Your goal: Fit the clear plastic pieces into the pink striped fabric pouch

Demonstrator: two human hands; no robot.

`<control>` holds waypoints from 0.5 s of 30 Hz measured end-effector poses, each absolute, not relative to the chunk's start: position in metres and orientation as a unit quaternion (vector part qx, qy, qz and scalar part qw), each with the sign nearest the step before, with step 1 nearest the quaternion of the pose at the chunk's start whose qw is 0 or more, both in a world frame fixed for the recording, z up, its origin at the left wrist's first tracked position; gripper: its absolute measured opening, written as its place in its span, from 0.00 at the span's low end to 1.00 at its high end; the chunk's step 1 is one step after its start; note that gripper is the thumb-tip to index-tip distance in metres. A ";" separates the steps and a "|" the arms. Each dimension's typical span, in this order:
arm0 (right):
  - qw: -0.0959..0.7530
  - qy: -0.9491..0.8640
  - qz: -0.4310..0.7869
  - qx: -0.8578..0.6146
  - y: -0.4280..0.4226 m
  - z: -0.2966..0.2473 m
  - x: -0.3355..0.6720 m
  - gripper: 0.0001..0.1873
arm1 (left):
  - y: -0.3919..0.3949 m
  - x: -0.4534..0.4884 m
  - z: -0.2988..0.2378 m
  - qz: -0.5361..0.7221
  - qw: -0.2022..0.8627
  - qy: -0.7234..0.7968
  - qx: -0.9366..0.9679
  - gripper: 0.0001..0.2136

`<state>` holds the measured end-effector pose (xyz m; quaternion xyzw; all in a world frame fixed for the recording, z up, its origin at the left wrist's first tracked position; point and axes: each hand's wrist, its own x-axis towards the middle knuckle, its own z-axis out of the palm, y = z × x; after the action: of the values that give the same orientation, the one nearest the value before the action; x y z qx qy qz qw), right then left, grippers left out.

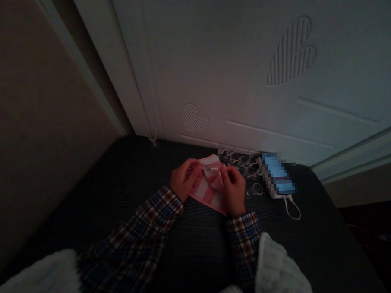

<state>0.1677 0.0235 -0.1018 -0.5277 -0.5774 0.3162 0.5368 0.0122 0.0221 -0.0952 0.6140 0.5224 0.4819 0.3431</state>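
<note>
While left hand [183, 181] and right hand [235, 190], fingers curled closed, grip striped cloth [208, 193] with small glass [212, 168] over desk [193, 250], work appears unfinished: lone glass [153, 139] stands far left, cluster of glasses [244, 160] right; finished count unclear.

A lit phone [279, 175] and white cable [295, 219] sat on the dark desk [125, 175] — behind, a pale panel [217, 55] bore ribbed hearts [288, 54].

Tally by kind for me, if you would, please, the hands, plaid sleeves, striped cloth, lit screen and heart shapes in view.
Hands: 2
Plaid sleeves: 2
Striped cloth: 1
Lit screen: 1
Heart shapes: 2
Total: 8
</note>
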 end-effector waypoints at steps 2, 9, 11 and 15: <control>0.538 -0.576 0.316 -0.529 0.023 -0.101 0.168 0.15 | 0.022 0.012 -0.095 0.487 0.354 0.526 0.601 0.11; 0.539 -0.579 0.314 -0.526 0.024 -0.102 0.168 0.15 | 0.022 0.013 -0.092 0.482 0.357 0.517 0.611 0.12; 0.542 -0.577 0.315 -0.524 0.024 -0.102 0.168 0.15 | 0.022 0.013 -0.091 0.480 0.358 0.518 0.610 0.12; 0.544 -0.575 0.323 -0.519 0.024 -0.102 0.168 0.15 | 0.022 0.013 -0.091 0.476 0.375 0.515 0.606 0.12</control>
<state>0.1684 0.0236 -0.1024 -0.5186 -0.5754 0.3234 0.5436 0.0131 0.0220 -0.0908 0.6062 0.5153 0.4757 0.3751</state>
